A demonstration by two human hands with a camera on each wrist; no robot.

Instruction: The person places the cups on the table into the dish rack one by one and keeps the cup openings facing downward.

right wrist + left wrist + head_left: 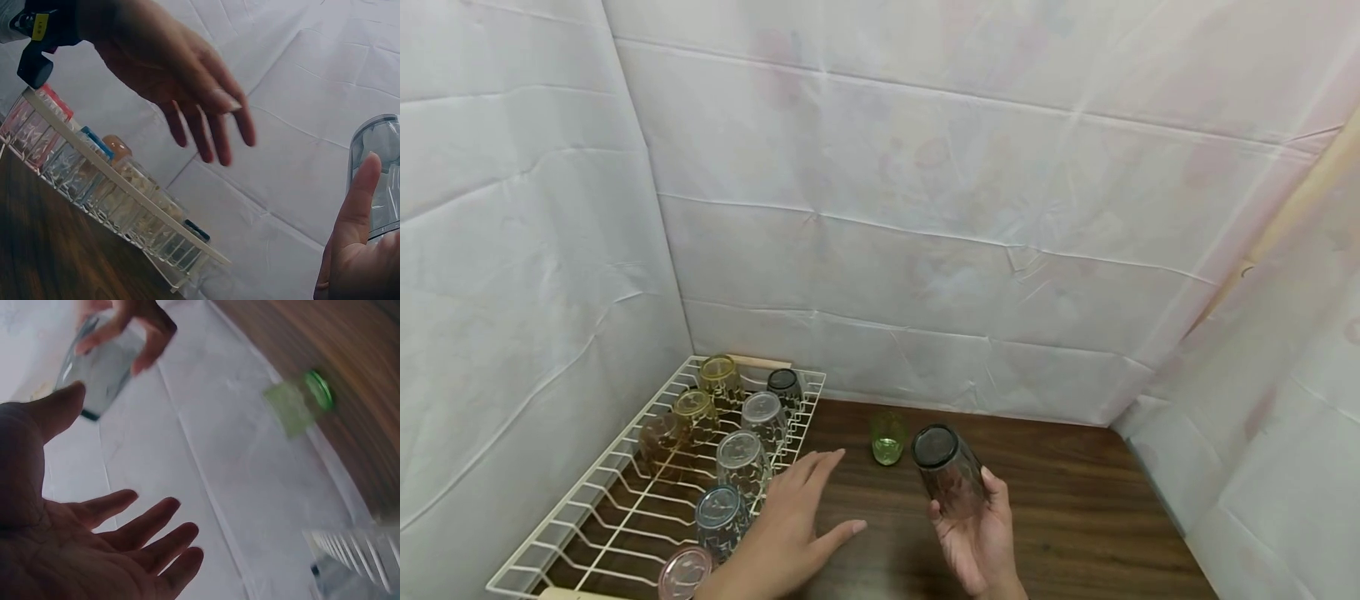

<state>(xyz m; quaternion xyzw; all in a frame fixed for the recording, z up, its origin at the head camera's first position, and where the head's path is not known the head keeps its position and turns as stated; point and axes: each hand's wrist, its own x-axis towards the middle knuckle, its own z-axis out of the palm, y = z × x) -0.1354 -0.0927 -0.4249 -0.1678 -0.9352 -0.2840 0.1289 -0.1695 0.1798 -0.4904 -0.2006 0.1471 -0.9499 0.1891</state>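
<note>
My right hand (pixel 981 542) grips a dark grey drinking glass (pixel 951 479), thumb on one side and fingers on the other. The glass is tilted above the table, its dark round base facing up. Spread and holding nothing, my left hand (pixel 790 521) hovers between the rack and the grey glass. Its thumb points toward that glass, with a gap between them in the head view. A green glass (pixel 887 437) stands upright on the table behind both hands; the left wrist view also shows this green glass (pixel 300 403).
At the left stands a cream wire rack (pixel 617 529) with several upside-down glasses. They include a yellow glass (pixel 721 379), a blue glass (pixel 721 517), a pink glass (pixel 685 573) and a dark glass (pixel 785 386). White sheeting (pixel 887 208) walls the brown wooden table (pixel 1075 492).
</note>
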